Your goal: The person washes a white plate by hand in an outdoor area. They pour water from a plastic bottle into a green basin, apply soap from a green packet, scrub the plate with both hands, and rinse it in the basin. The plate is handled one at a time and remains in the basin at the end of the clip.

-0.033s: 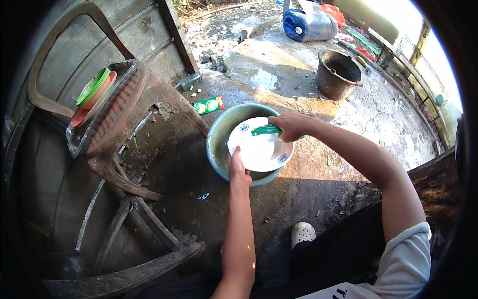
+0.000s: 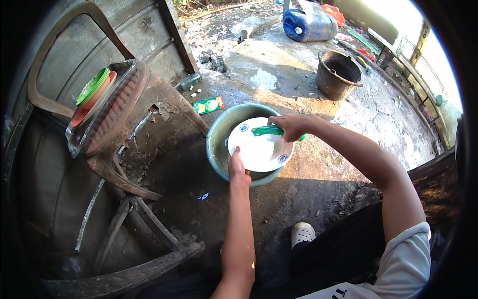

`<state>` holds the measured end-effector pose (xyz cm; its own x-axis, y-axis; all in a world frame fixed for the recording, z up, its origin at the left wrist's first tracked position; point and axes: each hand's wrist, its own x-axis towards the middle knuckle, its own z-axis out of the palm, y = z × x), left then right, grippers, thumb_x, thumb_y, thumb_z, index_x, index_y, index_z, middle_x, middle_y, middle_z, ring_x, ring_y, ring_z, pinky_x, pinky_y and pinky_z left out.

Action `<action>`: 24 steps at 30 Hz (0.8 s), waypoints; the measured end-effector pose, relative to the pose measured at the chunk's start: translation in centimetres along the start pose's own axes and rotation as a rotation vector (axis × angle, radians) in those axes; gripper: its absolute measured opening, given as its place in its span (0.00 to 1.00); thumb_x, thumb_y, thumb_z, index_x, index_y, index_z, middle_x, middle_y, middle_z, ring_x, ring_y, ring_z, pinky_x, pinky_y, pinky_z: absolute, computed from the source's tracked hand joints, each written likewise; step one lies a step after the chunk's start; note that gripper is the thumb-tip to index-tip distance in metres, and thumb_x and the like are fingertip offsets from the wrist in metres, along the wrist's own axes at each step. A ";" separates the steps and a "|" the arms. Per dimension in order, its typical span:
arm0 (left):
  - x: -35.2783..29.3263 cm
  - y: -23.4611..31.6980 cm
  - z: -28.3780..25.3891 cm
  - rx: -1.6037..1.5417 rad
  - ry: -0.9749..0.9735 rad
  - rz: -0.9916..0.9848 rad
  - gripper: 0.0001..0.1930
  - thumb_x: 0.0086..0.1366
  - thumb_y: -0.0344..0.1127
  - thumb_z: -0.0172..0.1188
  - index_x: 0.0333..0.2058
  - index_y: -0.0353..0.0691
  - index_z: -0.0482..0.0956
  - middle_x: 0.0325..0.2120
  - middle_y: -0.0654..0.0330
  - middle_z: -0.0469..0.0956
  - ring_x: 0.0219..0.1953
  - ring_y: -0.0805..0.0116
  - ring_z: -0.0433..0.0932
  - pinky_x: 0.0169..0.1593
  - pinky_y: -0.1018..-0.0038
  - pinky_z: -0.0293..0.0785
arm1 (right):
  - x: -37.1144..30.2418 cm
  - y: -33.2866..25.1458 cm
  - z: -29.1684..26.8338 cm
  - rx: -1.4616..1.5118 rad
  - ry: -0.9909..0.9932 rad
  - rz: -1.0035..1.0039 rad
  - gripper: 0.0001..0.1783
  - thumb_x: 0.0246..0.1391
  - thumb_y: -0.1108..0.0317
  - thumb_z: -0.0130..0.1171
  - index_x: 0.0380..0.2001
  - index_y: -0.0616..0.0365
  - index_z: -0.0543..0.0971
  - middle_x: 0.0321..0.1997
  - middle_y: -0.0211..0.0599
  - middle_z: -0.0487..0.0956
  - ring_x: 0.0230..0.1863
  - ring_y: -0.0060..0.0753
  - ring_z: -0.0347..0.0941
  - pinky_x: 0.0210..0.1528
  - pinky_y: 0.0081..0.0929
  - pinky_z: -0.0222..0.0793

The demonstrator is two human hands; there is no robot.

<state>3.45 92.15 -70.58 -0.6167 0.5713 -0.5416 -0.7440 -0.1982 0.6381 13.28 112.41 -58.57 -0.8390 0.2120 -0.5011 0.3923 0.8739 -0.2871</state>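
My left hand (image 2: 239, 168) grips the near left rim of a white plate (image 2: 259, 152), thumb on top and fingers underneath. Small blue emblems mark the plate's rim. It is held over a round blue-green basin (image 2: 217, 149) that stands on the ground. From the far right, my right hand (image 2: 293, 127) is closed on a crumpled green piece (image 2: 267, 130), cloth or plastic, which lies against the plate's surface. Part of this green piece sticks out beyond the hand on the right. The plate hides most of the basin's inside.
Left stands a worn chair (image 2: 144, 92) with a tray (image 2: 110, 94) of stacked green and red dishes (image 2: 93, 88). A green packet (image 2: 208, 105) lies beyond the basin, near a glass bottle (image 2: 189, 81). Farther back are a dark bucket (image 2: 334, 82) and a blue jerrycan (image 2: 313, 26).
The green piece and my right hand have shifted very slightly to the right over the plate. My left hand and the plate stay in place.
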 end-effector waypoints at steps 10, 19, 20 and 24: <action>0.0 0.2 0.0 0.008 0.010 -0.020 0.23 0.73 0.43 0.49 0.64 0.43 0.65 0.53 0.56 0.77 0.48 0.66 0.82 0.38 0.72 0.84 | -2.3 2.2 -1.7 0.232 -0.012 0.112 0.36 0.43 0.81 0.61 0.61 0.63 0.72 0.50 0.56 0.81 0.52 0.45 0.78 0.53 0.40 0.73; 0.4 -0.1 -0.1 -0.018 0.015 -0.009 0.24 0.73 0.44 0.49 0.63 0.41 0.65 0.53 0.56 0.77 0.47 0.65 0.83 0.37 0.72 0.84 | -2.7 3.7 1.2 0.115 0.245 -0.017 0.28 0.48 0.80 0.53 0.55 0.57 0.78 0.41 0.53 0.84 0.45 0.50 0.81 0.49 0.41 0.75; 0.3 -0.1 -0.2 -0.017 0.009 -0.005 0.24 0.73 0.44 0.49 0.63 0.40 0.66 0.53 0.56 0.77 0.47 0.65 0.83 0.38 0.72 0.84 | -2.7 3.9 1.5 0.124 0.257 -0.070 0.26 0.48 0.80 0.54 0.53 0.57 0.79 0.40 0.53 0.84 0.44 0.50 0.81 0.48 0.41 0.75; 0.4 -0.1 -0.2 -0.023 -0.002 0.011 0.24 0.72 0.44 0.50 0.62 0.40 0.67 0.53 0.55 0.77 0.48 0.65 0.82 0.39 0.71 0.84 | -2.6 4.0 2.0 0.045 0.278 -0.154 0.15 0.50 0.80 0.55 0.42 0.60 0.82 0.34 0.51 0.83 0.39 0.52 0.82 0.44 0.41 0.76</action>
<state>3.26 92.23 -70.93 -0.6242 0.5704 -0.5338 -0.7430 -0.2224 0.6313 17.79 114.51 -60.04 -0.9583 0.1955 -0.2084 0.2636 0.8861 -0.3811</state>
